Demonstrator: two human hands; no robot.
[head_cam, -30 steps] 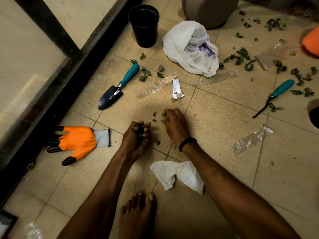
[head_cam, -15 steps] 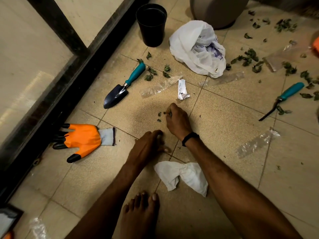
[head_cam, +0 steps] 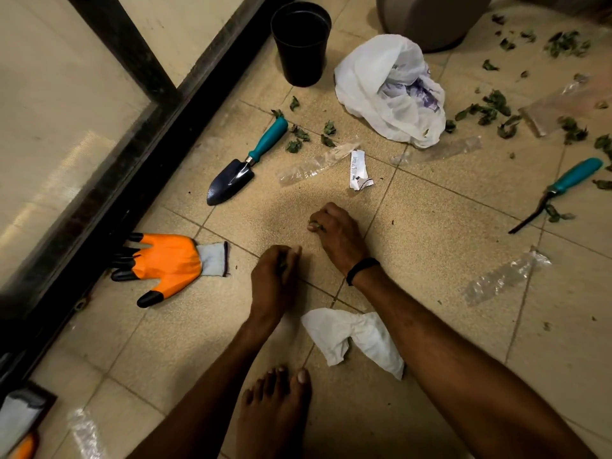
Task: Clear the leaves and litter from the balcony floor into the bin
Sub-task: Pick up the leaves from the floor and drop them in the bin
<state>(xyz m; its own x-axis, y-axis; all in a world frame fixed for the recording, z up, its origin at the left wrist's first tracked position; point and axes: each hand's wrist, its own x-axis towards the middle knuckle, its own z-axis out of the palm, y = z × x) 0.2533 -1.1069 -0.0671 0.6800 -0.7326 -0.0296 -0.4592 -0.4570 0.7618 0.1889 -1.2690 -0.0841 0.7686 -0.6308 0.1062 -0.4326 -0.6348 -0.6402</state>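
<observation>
Head view, looking down on the tiled balcony floor (head_cam: 430, 246). Left hand (head_cam: 273, 279): grip clenched round a small wad of green leaf bits (head_cam: 283, 264), which I see between the thumb and curled fingers. Right hand (head_cam: 336, 233), black wristband (head_cam: 361, 270): low at the floor, curled fingertips pinching one leaf scrap (head_cam: 314, 224). Loose leaves: I count six (head_cam: 299, 133) around the teal handle of the trowel (head_cam: 245, 160). A larger scatter (head_cam: 490, 109) lies right of the white plastic bag (head_cam: 387, 91), too many and too crumpled for a firm count, and I can read no long axis on them. Clear wrappers, five: one (head_cam: 314, 164) just beside the trowel, long axis running near-left to far-right; one (head_cam: 437, 150) near the bag, same lie; one (head_cam: 506, 276) right of the right forearm, same lie; a flat one (head_cam: 559, 104) among the right-hand leaves; one (head_cam: 82, 432) at the lower left edge, blurred. Paper slip (head_cam: 357, 170), one, long axis near to far, near end crumpled. White tissue (head_cam: 354, 339), one, between the two forearms. Tools, two: the trowel, blade toward near-left, and a hand fork (head_cam: 556, 193), tines the same way. Orange glove (head_cam: 165, 263), fingers toward the black door frame (head_cam: 132, 167). Black pot (head_cam: 301, 41), one, upright. Beige bin (head_cam: 427, 24), base only, cut by the top edge, just beyond the bag.
</observation>
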